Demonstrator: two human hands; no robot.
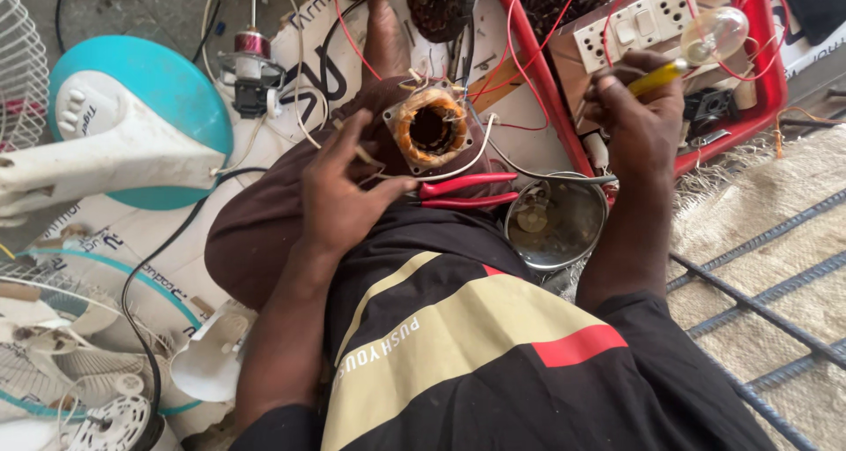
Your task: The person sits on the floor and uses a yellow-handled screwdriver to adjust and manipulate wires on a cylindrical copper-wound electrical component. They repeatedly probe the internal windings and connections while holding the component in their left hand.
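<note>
A fan motor stator (pixel 430 130) with copper-coloured windings rests on my knee, thin wires trailing from it. My left hand (pixel 345 188) lies just left of it with fingers spread, the fingertips near the stator and a white wire. Red-handled pliers (pixel 465 192) lie on my lap below the stator, touching my left thumb. My right hand (pixel 636 109) is raised at the right, closed on a yellow-handled tool (pixel 656 78) near a white switch and socket board (pixel 636 21).
A red tray (pixel 775 81) at the top right holds the board, a clear bulb (pixel 716 33) and red wires. A round metal bowl (pixel 557 222) sits by my right forearm. A teal and white fan base (pixel 132 125), a small rotor (pixel 250 56) and fan parts lie left.
</note>
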